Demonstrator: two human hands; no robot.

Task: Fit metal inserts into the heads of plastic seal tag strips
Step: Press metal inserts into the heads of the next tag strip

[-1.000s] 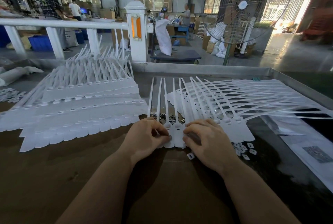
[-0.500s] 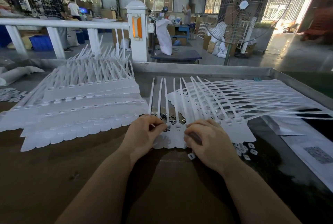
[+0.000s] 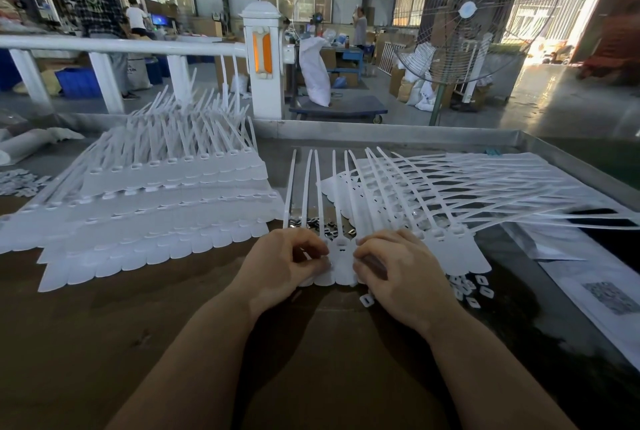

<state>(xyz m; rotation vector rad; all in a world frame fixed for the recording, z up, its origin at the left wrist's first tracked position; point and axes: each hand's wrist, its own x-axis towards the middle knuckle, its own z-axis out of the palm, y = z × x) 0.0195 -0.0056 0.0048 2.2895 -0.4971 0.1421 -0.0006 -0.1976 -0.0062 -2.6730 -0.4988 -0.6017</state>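
Observation:
A row of white plastic seal tag strips point(image 3: 341, 256) lies in front of me with the heads toward me and the tails pointing away. My left hand point(image 3: 287, 263) has its fingers curled and pinches the left edge of the middle head. Anything between its fingertips is hidden. My right hand point(image 3: 398, 267) presses down with bent fingers on the heads just to the right. Small dark metal inserts point(image 3: 318, 221) lie scattered under the tails behind my left hand.
A tall layered stack of white strips point(image 3: 156, 208) fills the left of the table. More strips point(image 3: 467, 187) fan out to the right. Small white pieces point(image 3: 472, 287) lie by my right wrist. A metal rim point(image 3: 398, 133) bounds the far edge, with a standing fan point(image 3: 464, 10) beyond.
My left hand reached a little up toward the inserts, then came back down onto the strip head. My right hand stayed in place on the heads.

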